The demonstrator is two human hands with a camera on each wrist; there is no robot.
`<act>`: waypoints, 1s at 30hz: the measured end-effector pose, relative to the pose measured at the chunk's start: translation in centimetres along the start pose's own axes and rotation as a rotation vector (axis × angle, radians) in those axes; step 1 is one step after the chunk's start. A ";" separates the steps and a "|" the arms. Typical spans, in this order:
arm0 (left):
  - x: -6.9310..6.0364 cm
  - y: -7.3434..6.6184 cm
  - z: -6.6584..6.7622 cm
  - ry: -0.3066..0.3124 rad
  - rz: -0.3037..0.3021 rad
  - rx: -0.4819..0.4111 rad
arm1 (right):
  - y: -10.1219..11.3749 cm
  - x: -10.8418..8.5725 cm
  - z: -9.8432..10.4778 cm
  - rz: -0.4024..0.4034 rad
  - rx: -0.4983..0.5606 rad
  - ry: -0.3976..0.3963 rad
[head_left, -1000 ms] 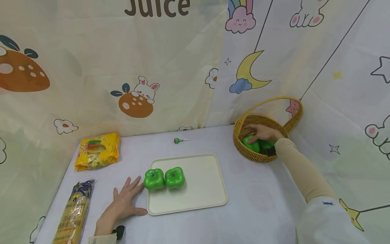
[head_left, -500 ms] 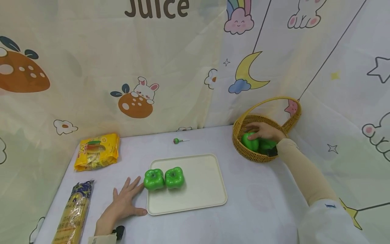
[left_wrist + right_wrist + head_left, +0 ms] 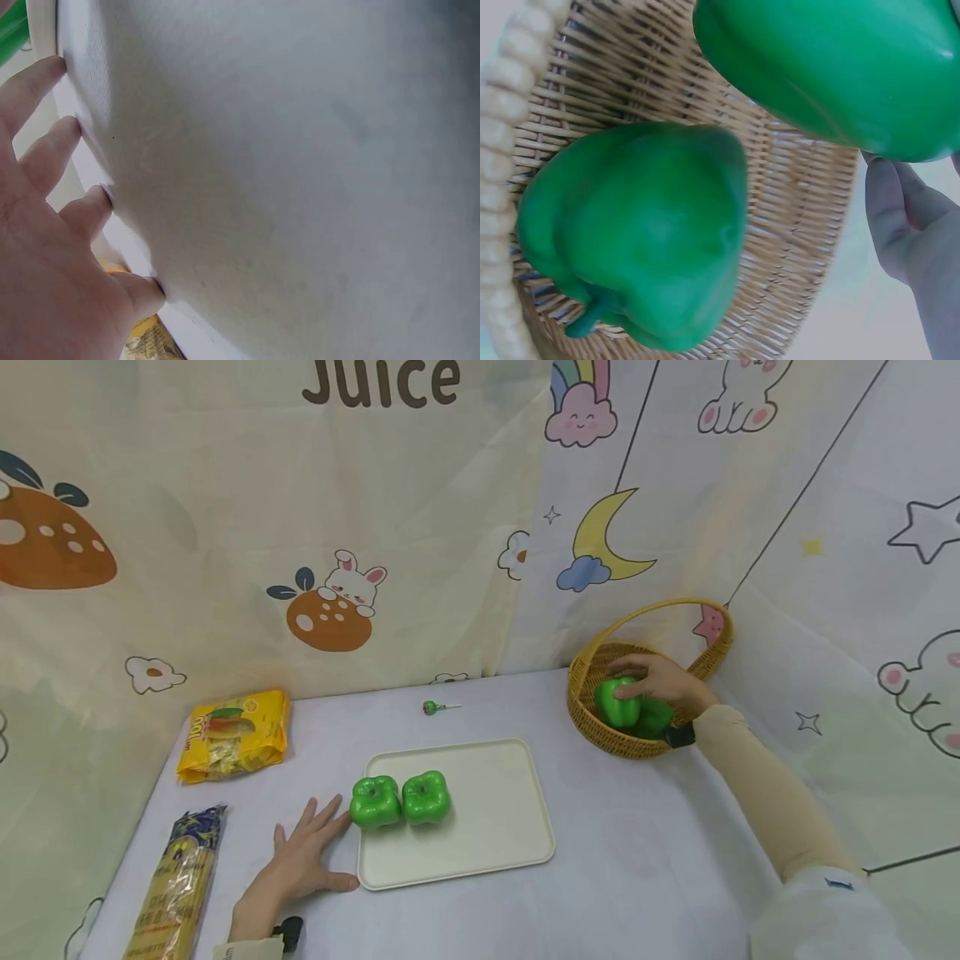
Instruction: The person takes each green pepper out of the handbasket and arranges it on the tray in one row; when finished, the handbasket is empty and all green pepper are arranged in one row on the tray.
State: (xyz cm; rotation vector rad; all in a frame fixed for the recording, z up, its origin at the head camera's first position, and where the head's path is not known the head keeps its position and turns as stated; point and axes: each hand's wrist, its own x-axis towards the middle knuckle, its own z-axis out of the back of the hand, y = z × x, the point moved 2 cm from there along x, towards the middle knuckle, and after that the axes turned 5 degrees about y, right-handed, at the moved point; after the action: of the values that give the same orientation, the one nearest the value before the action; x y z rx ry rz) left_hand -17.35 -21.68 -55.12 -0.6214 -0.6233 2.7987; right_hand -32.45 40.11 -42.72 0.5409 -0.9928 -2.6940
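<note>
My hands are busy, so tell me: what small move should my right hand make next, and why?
Probably lift the held green pepper up out of the basket, toward the tray. Your right hand grips it, another pepper lies in the basket, and two peppers sit at the tray's left side, leaving bare space to their right.

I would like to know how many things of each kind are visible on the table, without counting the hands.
Cream rectangular tray: 1
Round golden woven basket with handle: 1
Glossy green bell peppers: 4 (2 on the tray, 2 at the basket)
Yellow printed plastic bag: 1
Long clear plastic spaghetti pack: 1
Green-headed lollipop with white stick: 1
Total visible: 9
</note>
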 end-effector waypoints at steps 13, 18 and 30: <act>-0.2 -0.1 0.0 -0.009 -0.007 -0.003 | 2.7 -1.5 0.3 0.017 -0.013 -0.017; -0.2 -0.1 0.0 -0.007 -0.005 -0.008 | 4.1 -1.9 0.0 0.060 -0.041 -0.049; -0.1 0.0 0.0 -0.004 0.004 0.001 | 6.4 -2.0 -1.8 0.107 -0.054 -0.085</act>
State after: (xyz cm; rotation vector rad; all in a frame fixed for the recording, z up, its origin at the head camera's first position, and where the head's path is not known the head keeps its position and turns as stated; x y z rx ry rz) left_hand -17.25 -21.69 -55.06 -0.6180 -0.6226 2.8040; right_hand -29.40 34.96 -39.22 0.3557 -0.9389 -2.6594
